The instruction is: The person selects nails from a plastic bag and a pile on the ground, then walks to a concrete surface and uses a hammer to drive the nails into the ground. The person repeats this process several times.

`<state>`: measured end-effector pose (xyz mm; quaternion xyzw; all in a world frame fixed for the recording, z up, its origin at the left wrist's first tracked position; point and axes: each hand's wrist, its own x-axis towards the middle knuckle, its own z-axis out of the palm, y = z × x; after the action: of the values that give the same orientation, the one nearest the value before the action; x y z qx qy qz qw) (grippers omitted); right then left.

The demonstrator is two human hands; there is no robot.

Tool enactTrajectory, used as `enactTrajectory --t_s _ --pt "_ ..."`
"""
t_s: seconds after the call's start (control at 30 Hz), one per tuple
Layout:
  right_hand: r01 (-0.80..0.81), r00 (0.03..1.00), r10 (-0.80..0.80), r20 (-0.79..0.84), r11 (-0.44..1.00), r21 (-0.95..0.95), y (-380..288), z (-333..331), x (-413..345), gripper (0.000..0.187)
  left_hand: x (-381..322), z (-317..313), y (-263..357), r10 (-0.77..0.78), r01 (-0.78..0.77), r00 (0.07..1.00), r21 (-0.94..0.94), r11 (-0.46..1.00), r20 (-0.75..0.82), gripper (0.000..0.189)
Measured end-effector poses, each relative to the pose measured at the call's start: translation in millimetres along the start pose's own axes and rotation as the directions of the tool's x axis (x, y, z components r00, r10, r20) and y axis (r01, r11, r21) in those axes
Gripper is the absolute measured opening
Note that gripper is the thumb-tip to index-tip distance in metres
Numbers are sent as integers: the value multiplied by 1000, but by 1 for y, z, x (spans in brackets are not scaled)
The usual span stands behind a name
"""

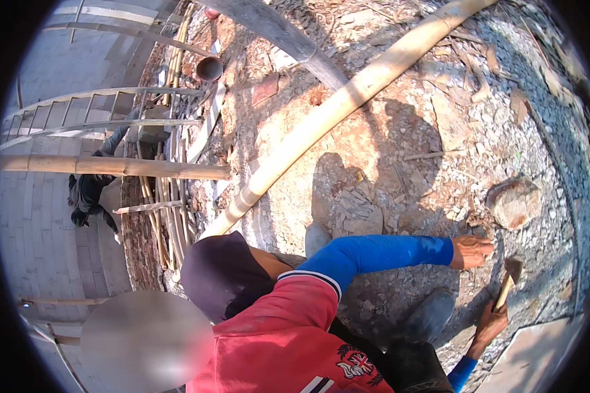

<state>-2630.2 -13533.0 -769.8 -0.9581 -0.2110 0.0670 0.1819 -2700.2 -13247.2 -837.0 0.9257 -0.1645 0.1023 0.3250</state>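
My left hand (472, 252), at the end of a blue sleeve, hangs over the rubble with bent fingers; its palm is hidden, so I cannot tell whether it holds anything. Below it in the picture, my right hand (491, 322) grips the wooden handle of a short hammer or hatchet (513, 268), whose dark metal head points towards the ground between the hands. Up from the tool lies a rough, pale brown stone (515, 202). Two dusty boots, the nearer one (431, 314) below my left forearm, stand on the broken ground.
A thick bamboo pole (319, 125) slants across the ground, meeting a grey pole (285, 37). At left are another bamboo pole (113, 165), a ladder (78, 105), a brick edge (140, 236) and a person in dark clothes (91, 194) on paving. A flat slab (531, 356) lies lower right.
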Motion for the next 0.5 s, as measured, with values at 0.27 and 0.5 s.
enactTrajectory --t_s 0.27,0.5 --pt "182 975 -195 110 976 117 63 58 21 35 -30 84 -29 -121 121 993 73 990 0 12" --pt "391 822 -513 248 824 410 33 54 31 30 -59 48 -28 -2 12 995 98 995 -101 12"
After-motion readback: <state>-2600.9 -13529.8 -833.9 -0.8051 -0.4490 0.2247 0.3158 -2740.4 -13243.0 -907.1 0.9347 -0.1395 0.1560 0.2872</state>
